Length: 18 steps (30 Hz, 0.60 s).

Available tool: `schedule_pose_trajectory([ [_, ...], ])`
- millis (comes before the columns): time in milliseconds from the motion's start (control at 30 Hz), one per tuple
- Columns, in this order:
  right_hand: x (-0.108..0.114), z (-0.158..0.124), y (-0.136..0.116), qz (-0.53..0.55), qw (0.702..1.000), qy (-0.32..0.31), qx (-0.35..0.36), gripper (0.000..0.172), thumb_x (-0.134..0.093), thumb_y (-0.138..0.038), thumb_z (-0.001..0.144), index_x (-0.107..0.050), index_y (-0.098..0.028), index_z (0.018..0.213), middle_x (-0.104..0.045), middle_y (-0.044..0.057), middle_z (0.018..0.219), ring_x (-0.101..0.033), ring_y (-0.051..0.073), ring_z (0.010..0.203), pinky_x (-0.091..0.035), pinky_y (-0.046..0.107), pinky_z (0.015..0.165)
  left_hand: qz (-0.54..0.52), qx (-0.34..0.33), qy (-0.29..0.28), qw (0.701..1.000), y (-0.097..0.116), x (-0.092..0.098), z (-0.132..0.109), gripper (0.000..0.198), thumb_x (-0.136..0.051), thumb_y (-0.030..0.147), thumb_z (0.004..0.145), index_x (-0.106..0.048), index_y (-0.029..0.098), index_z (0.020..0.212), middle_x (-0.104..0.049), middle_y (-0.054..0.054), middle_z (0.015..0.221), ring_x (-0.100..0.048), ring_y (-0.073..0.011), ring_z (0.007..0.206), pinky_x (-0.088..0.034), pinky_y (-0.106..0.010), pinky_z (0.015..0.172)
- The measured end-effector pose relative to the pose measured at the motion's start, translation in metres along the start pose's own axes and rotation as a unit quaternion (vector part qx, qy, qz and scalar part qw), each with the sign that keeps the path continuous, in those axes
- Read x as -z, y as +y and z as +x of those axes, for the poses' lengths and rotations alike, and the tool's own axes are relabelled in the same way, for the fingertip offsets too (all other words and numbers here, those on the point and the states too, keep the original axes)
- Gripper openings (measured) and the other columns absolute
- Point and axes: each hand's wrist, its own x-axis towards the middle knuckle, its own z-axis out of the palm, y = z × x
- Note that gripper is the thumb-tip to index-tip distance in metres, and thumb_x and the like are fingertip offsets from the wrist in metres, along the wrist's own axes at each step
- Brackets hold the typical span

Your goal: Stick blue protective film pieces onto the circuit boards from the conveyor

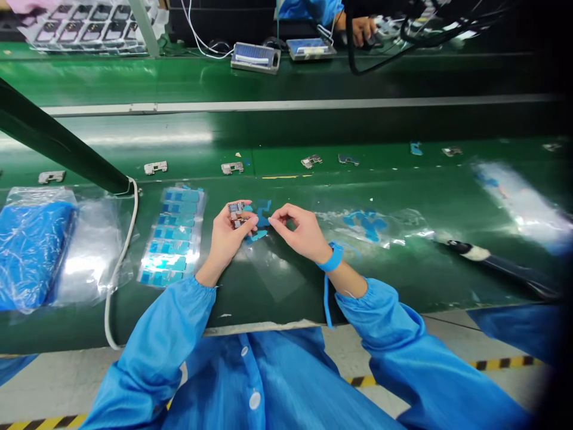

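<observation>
In the head view, my left hand [225,237] is closed around a small circuit board [236,209] with metal shields, held between thumb and fingers. My right hand [301,232], with a blue wrist strap [332,257], has thumb and forefinger pinched together. Their tips meet the edge of a cut piece of blue film [263,212], between my two hands. Another scrap of blue film [256,235] lies just below, by my left thumb. Under my hands a clear plastic sheet [280,275] rests on the green bench. A sheet of blue film stickers [172,236] is left of my left hand.
Several circuit boards, one a silver board [232,168], lie along the green belt [192,156]. Blue film pieces [364,224] sit on plastic at right, near a dark-handled tool [496,263]. A blue bagged bundle [36,254], white cable [120,269] and dark post [62,137] stand left. A co-worker's hand [359,30] shows behind.
</observation>
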Motion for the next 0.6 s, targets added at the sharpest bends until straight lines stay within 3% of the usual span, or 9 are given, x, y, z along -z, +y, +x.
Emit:
schedule_pose_trajectory([
  [100, 0.0028, 0.0009, 0.0010, 0.008, 1.000, 0.025, -0.015, 0.035, -0.076, -0.055, 0.104, -0.072, -0.024, 0.090, -0.073, 0.004, 0.087, -0.065, 0.020, 0.078, -0.055, 0.039, 0.076, -0.070, 0.063, -0.011, 0.995, 0.0014, -0.0001, 0.0010, 0.055, -0.085, 0.045, 0.095, -0.070, 0.017, 0.139, -0.084, -0.012, 0.126, -0.081, -0.0179, 0.088, -0.069, -0.032, 0.079],
  [167, 0.0048, 0.0012, 0.0003, 0.058, 0.997, 0.025, -0.049, 0.042, -0.078, -0.064, 0.102, -0.072, -0.024, 0.092, -0.073, 0.004, 0.088, -0.065, 0.020, 0.080, -0.056, 0.038, 0.079, -0.109, 0.102, -0.024, 0.988, 0.0024, 0.0005, 0.0014, 0.053, -0.075, 0.049, 0.102, -0.069, 0.016, 0.142, -0.082, -0.015, 0.133, -0.083, -0.0217, 0.095, -0.073, -0.040, 0.087],
  [333, 0.0034, 0.0004, -0.0035, 0.183, 0.976, -0.024, -0.114, 0.048, -0.087, -0.070, 0.092, -0.073, -0.024, 0.091, -0.069, 0.002, 0.080, -0.064, 0.018, 0.074, -0.057, 0.035, 0.076, -0.096, 0.096, -0.063, 0.989, 0.0038, 0.0013, -0.0006, 0.062, -0.080, 0.048, 0.100, -0.060, 0.024, 0.153, -0.081, -0.004, 0.108, -0.083, -0.0196, 0.088, -0.075, -0.037, 0.081],
  [467, 0.0000, -0.0008, -0.0045, 0.188, 0.974, -0.032, -0.120, 0.048, -0.089, -0.069, 0.091, -0.072, -0.024, 0.092, -0.070, 0.002, 0.082, -0.065, 0.018, 0.075, -0.057, 0.035, 0.077, -0.052, 0.084, -0.099, 0.990, 0.0063, -0.0006, -0.0039, 0.054, -0.093, 0.055, 0.088, -0.070, 0.023, 0.126, -0.074, -0.001, 0.091, -0.082, -0.0197, 0.078, -0.074, -0.032, 0.065],
  [600, -0.0006, -0.0017, -0.0029, 0.132, 0.986, -0.026, -0.094, 0.044, -0.081, -0.066, 0.098, -0.073, -0.023, 0.094, -0.073, 0.003, 0.088, -0.067, 0.019, 0.081, -0.057, 0.036, 0.080, 0.002, 0.084, -0.076, 0.994, 0.0069, -0.0020, -0.0060, 0.054, -0.097, 0.058, 0.081, -0.070, 0.020, 0.109, -0.069, 0.000, 0.080, -0.079, -0.0203, 0.073, -0.070, -0.029, 0.051],
])
